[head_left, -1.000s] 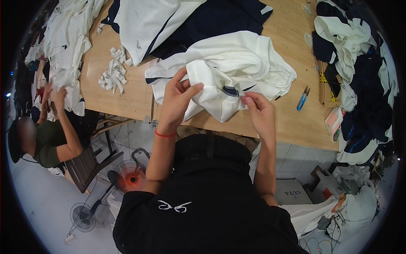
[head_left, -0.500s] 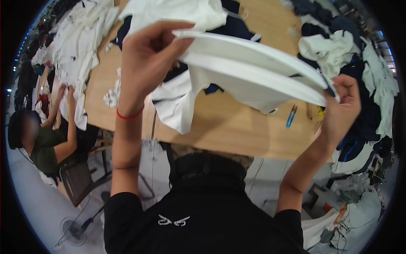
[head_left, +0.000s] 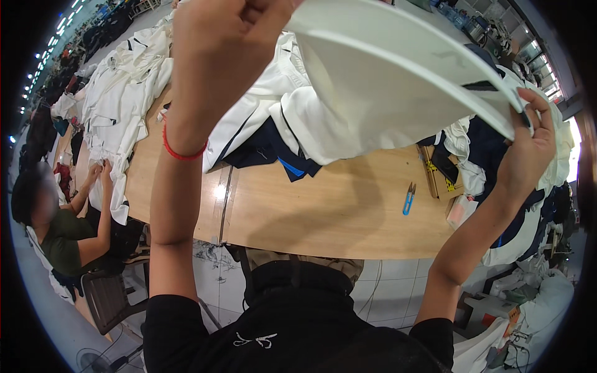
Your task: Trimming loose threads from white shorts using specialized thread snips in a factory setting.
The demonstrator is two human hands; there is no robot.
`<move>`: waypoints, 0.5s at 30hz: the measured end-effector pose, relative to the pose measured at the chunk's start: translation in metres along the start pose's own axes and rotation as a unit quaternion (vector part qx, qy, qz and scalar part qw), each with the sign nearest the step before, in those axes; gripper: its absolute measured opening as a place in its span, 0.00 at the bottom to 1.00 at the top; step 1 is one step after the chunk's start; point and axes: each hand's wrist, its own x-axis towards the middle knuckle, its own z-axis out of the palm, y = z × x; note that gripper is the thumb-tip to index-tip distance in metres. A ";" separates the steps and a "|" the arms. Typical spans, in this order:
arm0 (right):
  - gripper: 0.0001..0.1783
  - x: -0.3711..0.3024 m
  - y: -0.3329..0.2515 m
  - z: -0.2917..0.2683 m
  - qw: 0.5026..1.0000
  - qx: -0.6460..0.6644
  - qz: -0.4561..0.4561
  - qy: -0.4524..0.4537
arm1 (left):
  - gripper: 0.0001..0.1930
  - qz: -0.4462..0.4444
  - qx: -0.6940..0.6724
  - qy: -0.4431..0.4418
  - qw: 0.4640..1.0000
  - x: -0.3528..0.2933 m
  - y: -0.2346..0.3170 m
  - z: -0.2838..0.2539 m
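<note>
Between my raised hands a white garment [head_left: 385,93] is stretched by the edges of its wide opening, its cloth hanging over the far part of the table. My left hand [head_left: 217,56] is closed on one end; its fingertips run near the top edge of the picture. At the other end, beside a dark patch on the edge, my right hand [head_left: 528,146] pinches the cloth. Below the garment, a navy garment [head_left: 258,152] with a bright blue strip lies with more white cloth on the wooden table [head_left: 298,217]. Blue-handled thread snips [head_left: 408,200] lie on the tabletop, apart from both hands.
A small wooden tray [head_left: 431,177] with a dark object sits right of the snips. White and navy clothes are heaped along the right; white clothes [head_left: 115,105] are piled at the left. Near a chair [head_left: 112,295], a co-worker [head_left: 81,233] handles white cloth.
Both my hands have risen and moved farther out, lifting the white garment higher and spreading it. The view has tilted up, showing more of the room. My grip stays closed.
</note>
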 end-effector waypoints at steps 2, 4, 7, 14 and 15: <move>0.16 -0.007 0.012 0.000 0.999 0.004 0.041 -0.030 | 0.04 -0.013 -0.015 -0.027 0.999 -0.017 -0.031 0.013; 0.16 -0.019 0.018 0.005 0.994 0.027 0.092 -0.062 | 0.07 -0.044 -0.069 -0.041 0.996 -0.033 -0.049 0.032; 0.16 -0.053 0.034 0.009 0.979 0.093 0.135 -0.118 | 0.09 -0.260 -0.347 -0.110 0.894 -0.071 -0.050 0.053; 0.19 -0.174 0.082 -0.012 0.930 0.165 0.298 -0.139 | 0.10 -0.562 -0.616 -0.069 0.547 -0.176 -0.028 0.068; 0.19 -0.195 0.089 -0.015 0.921 0.151 0.329 -0.146 | 0.10 -0.575 -0.611 -0.065 0.540 -0.187 -0.023 0.065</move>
